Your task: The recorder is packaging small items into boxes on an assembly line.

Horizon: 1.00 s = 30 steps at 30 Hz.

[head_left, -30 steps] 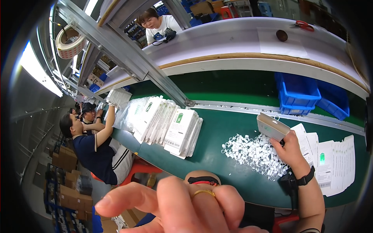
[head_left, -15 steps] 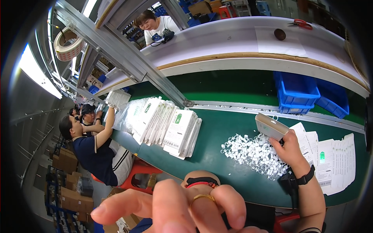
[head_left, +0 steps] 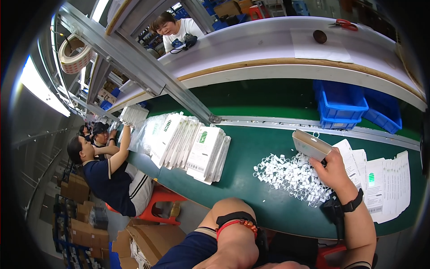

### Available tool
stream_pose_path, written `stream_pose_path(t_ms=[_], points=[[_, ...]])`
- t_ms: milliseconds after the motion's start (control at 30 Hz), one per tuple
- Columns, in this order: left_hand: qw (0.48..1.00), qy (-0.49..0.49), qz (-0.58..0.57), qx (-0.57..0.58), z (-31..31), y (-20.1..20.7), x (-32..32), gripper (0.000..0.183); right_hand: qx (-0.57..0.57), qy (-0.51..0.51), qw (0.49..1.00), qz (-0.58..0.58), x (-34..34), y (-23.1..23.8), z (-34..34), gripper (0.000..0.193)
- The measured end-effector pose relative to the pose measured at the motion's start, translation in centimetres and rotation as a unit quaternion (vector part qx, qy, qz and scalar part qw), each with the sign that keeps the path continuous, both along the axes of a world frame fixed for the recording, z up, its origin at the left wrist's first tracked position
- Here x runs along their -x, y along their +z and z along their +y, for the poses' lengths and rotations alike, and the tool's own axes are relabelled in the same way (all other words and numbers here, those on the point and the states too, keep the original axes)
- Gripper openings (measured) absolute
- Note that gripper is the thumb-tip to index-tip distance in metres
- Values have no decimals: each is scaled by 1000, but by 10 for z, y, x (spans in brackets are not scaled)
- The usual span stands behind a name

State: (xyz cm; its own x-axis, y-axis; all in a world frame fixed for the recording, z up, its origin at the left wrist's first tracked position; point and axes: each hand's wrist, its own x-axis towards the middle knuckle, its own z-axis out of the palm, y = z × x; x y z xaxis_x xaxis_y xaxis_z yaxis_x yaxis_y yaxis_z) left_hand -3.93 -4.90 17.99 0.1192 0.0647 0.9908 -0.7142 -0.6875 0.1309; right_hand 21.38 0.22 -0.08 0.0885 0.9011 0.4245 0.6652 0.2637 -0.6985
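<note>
My right hand [head_left: 332, 171], a black band on its wrist, is closed around the near end of a slim white box [head_left: 311, 145]. A small white loop sticks up at the box's far edge. Below the box lies a heap of small white plastic loop pieces [head_left: 293, 177]. At the lower edge, close to the camera, is my left hand [head_left: 237, 255], with a red beaded bracelet and a black band at the wrist; its fingers are out of sight. Beside my right forearm, flat printed white cartons [head_left: 387, 188] lie overlapping on the green table [head_left: 248, 152].
Stacked white cartons [head_left: 206, 152] and a clear plastic bag [head_left: 145, 130] lie left of centre. Blue bins [head_left: 342, 107] stand at the back under a shelf [head_left: 251, 67]. A metal post [head_left: 188, 103] slants down to the table. Co-workers sit at left; another person is behind the shelf.
My left hand has dropped from in front of the camera toward the lower edge, taking its spread fingers out of view. My right hand and the box have hardly moved.
</note>
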Motion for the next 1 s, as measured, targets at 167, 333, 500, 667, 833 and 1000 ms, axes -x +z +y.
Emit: stream_pose_path(t_ms=[167, 333, 500, 667, 833, 1000], points=[[991, 86, -97, -16, -4, -16, -7, 47, 5, 0, 1000, 7, -2, 1, 2, 18], [788, -271, -476, -282, 5, -9, -52, 37, -12, 22, 999, 24, 1, -3, 4, 21], [858, -86, -468, -195, 7, -14, -38, 28, -11, 30, 999, 13, 0, -6, 1, 27], [879, 108, -460, -64, 11, -25, -26, 20, 21, 24, 999, 13, -8, -12, -1, 31], [874, 87, -476, 44, 20, -13, -52, 20, 38, -3, 999, 28, -9, -8, -1, 30], [889, 186, -405, 102, 22, -15, -40, 18, 38, -2, 999, 29, -2, -6, -1, 24]])
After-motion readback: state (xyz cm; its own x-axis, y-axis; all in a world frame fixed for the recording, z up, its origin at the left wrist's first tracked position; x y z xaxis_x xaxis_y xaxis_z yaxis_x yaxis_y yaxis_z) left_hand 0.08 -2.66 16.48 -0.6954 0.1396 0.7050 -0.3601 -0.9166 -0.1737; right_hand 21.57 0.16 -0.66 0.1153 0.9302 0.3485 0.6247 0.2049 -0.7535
